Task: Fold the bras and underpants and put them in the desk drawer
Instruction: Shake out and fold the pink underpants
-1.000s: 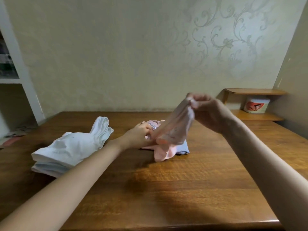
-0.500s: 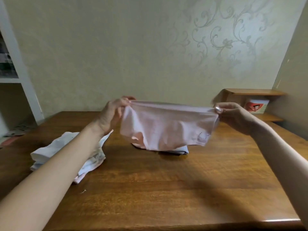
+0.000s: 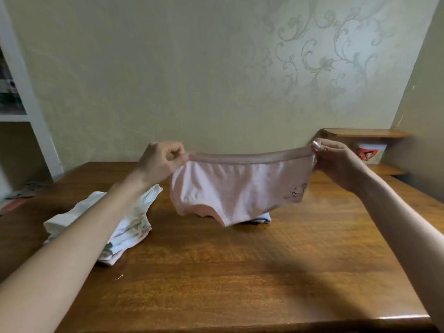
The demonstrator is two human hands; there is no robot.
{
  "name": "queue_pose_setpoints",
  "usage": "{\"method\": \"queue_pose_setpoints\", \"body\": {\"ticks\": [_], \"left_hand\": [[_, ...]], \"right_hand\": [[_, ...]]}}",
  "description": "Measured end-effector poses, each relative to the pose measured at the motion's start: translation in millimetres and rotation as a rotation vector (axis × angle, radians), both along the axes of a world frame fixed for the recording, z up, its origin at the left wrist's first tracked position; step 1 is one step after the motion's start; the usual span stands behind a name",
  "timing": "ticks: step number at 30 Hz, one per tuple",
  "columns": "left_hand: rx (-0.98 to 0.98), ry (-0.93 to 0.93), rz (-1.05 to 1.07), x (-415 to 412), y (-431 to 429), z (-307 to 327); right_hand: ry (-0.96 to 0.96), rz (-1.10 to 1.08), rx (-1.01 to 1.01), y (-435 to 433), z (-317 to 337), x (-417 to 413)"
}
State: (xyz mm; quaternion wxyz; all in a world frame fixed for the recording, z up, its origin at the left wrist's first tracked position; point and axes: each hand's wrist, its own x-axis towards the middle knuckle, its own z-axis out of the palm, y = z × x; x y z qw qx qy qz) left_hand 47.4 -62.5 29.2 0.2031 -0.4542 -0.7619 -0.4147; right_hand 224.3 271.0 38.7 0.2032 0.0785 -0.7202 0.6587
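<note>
A pair of pale pink underpants [image 3: 240,186] hangs spread out in the air above the wooden desk [image 3: 240,272]. My left hand [image 3: 158,162] pinches the left end of its waistband. My right hand [image 3: 336,162] pinches the right end. A small dark print sits at the garment's lower right. Behind and below it, a little pile of other garments [image 3: 263,217] lies on the desk, mostly hidden. A stack of white folded garments [image 3: 134,224] rests at the left, partly behind my left forearm. No drawer is in view.
A wooden corner shelf [image 3: 365,133] stands at the back right with a white tub [image 3: 370,151] under its top board. A white shelving unit [image 3: 31,111] stands at the far left. The desk's front edge [image 3: 240,326] runs along the bottom.
My hands have pulled apart and stretched the pink underpants wide by the waistband. One second ago it was bunched between them, just above the pile.
</note>
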Motion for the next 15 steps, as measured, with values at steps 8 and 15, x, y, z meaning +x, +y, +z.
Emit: {"method": "queue_pose_setpoints", "body": {"ticks": [8,15], "left_hand": [[-0.291,0.746,0.334,-2.5,-5.0,6.2],[-0.053,0.617,0.571,-1.3,-1.5,9.8]], "right_hand": [[-0.096,-0.488,1.187,-16.1,1.9,-12.5],[-0.147,-0.395,1.076,-37.0,20.6,-11.0]]}}
